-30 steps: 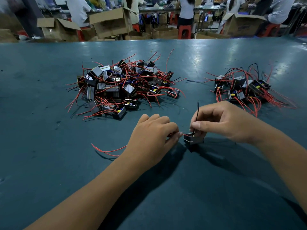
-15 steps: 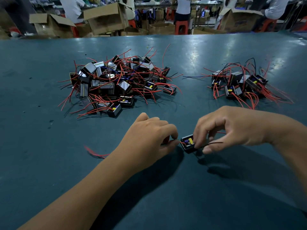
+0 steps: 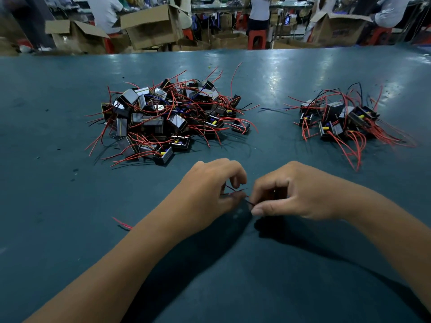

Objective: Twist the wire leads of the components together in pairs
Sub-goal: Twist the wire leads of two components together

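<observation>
Both hands work close together low over the teal table [image 3: 70,206], nearly touching. The left hand [image 3: 210,190] has its fingers curled and pinches thin wire leads [image 3: 235,192], red and dark, that run across the small gap to the right hand [image 3: 296,192]. The right hand's thumb and fingers are curled round the same leads; a dark shape shows inside its grip, but whether that is the component itself cannot be told. A loose red wire end [image 3: 122,223] lies on the table beside the left forearm. Beyond the hands, a large pile of components [image 3: 168,120] with red leads sits to the left, and a smaller pile [image 3: 342,117] well apart to the right. Cardboard boxes [image 3: 151,26] and seated people are past the table's far edge.
</observation>
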The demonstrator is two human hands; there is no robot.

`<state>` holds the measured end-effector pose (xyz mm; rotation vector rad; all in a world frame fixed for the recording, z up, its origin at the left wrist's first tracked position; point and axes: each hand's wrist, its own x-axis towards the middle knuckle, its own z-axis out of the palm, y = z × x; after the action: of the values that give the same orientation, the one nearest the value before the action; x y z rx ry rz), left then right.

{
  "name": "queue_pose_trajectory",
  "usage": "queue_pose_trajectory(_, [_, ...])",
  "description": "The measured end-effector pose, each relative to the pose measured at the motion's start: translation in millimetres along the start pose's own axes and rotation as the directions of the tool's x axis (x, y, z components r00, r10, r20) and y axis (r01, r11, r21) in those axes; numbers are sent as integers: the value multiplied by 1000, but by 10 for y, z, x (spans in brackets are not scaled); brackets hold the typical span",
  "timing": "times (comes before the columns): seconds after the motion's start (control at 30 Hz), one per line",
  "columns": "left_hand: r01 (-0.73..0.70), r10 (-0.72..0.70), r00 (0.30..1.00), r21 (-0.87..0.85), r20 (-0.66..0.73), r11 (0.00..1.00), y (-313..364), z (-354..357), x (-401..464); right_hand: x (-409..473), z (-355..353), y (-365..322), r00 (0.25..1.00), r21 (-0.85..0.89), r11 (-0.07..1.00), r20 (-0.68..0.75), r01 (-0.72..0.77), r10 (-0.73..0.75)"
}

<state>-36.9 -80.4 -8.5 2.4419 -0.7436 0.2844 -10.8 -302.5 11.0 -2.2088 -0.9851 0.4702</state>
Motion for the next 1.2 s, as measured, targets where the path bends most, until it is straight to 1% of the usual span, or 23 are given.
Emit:
queue_pose_trajectory(0.1, [30,-32,999,-62,-33,998,-78,-127,4,3,10,12,999,32,999,-37,3,-2])
queue_pose_trajectory(0.23, [96,-106,993,-156,-59,983,-161,-221,-17,22,63,15,984,-53,999,-177,-7,-2])
queue_pose_trajectory(0.37, [144,-158,986,-219,-50,965,-185,-214,-10,61,166,-32,956,-114,993,-293,-13,-21])
queue_pose_trajectory(0.43, [178,-193,981,-265,-29,948,-196,-216,-8,66,186,-49,946,-89,996,-322,-7,-22])
queue_pose_trajectory(0.5, [223,-234,972,-318,2,922,-217,-232,-8,58,192,-54,941,-28,1000,-339,12,-20])
queue_pose_trajectory(0.63, [264,-269,962,-394,43,881,-235,-257,-5,57,203,-71,905,26,998,-422,65,-48])
queue_pose_trajectory(0.7, [278,-282,958,-425,55,861,-238,-257,-4,58,208,-86,925,97,992,-378,78,-35])
queue_pose_trajectory(0.83, [289,-295,954,-430,54,855,-235,-271,-13,48,246,-112,981,164,982,-183,90,-60])
queue_pose_trajectory(0.9, [291,-302,952,-447,48,846,-230,-289,-15,48,264,-116,990,200,977,-129,76,-51])
queue_pose_trajectory(0.97, [293,-309,950,-456,40,841,-227,-309,-14,52,271,-105,988,216,974,-152,61,-28])
queue_pose_trajectory(1.1, [274,-312,950,-493,4,826,-251,-367,-9,74,271,-68,962,296,955,-268,28,55])
queue_pose_trajectory(1.2, [270,-305,952,-454,-3,849,-273,-414,-11,105,264,-51,936,381,925,-327,6,129])
